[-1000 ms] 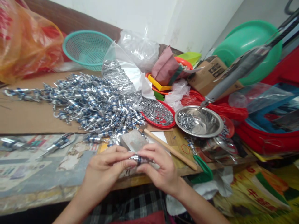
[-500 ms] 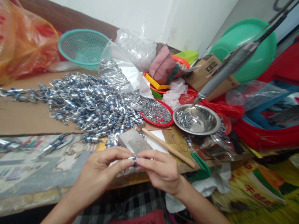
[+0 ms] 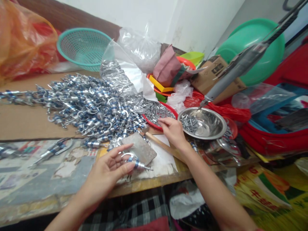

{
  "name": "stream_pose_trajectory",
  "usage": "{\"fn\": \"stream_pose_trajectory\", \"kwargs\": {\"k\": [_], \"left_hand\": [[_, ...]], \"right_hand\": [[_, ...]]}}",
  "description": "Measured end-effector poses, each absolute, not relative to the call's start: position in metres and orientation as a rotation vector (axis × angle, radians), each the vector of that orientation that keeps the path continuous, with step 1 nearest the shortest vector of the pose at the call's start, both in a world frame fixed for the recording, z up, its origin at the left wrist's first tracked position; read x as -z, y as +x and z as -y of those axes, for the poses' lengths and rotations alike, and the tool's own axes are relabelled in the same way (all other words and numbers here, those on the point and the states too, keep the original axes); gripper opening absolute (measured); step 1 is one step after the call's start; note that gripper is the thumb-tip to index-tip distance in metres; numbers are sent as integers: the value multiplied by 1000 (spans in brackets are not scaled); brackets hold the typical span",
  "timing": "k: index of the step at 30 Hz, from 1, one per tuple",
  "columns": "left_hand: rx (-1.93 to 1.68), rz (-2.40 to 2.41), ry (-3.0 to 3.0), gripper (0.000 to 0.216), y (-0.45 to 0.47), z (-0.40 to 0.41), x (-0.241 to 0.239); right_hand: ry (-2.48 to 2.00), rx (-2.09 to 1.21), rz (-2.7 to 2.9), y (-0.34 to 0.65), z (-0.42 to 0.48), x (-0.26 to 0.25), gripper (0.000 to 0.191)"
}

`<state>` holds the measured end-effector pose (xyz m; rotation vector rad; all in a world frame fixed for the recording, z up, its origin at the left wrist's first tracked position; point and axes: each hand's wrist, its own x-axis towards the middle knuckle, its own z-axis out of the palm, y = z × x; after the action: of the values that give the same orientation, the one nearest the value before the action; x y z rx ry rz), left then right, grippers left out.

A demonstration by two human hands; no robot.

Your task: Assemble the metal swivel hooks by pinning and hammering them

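My left hand [image 3: 109, 168] is closed at the near table edge, thumb and fingers around a silver hook anchor bolt [image 3: 137, 164] with a blue band. Its curved hook lies toward my fingers and its thin end points right. Just behind it is a grey stone block [image 3: 140, 148]. My right hand [image 3: 172, 131] reaches to the near rim of a red plate [image 3: 154, 121] full of small metal pieces [image 3: 157, 110]. The right fingertips are pinched together over these pieces; whether something sits between them cannot be made out. A wooden-handled hammer [image 3: 157, 140] lies partly beneath the right hand.
A large heap of similar hook bolts [image 3: 89, 106] covers cardboard on the left. A steel bowl [image 3: 214, 130] with metal pins stands right of the red plate. Behind are a turquoise basket [image 3: 84, 48] and plastic bags [image 3: 139, 48]. A grey tool arm [image 3: 235, 70] slants in from the upper right.
My hands were together on the bolt. The right hand has let go and moved away to the red plate, while the left keeps the bolt near the stone block.
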<state>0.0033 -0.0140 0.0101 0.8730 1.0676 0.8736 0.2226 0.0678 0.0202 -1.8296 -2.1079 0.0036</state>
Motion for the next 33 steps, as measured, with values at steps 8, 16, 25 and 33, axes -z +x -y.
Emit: {"fn": "stream_pose_trajectory", "kwargs": {"k": [8,16,25,33], "left_hand": [[-814,-1005,871,66,-1,6,-5],[-843,-954,857,71,-2,3,-3],[-838,-976,868,68,-3,5,-6],[-862,-982,859,65,-1,6,-8]], "right_hand": [[-2178,102,2291,247,-144,-2,24],[-2100,8,2554,256,-153,-6,27],[-2153,-73,2397,262,-153,7,26],[-2033,-135,2133,275,-139,6,17]]}}
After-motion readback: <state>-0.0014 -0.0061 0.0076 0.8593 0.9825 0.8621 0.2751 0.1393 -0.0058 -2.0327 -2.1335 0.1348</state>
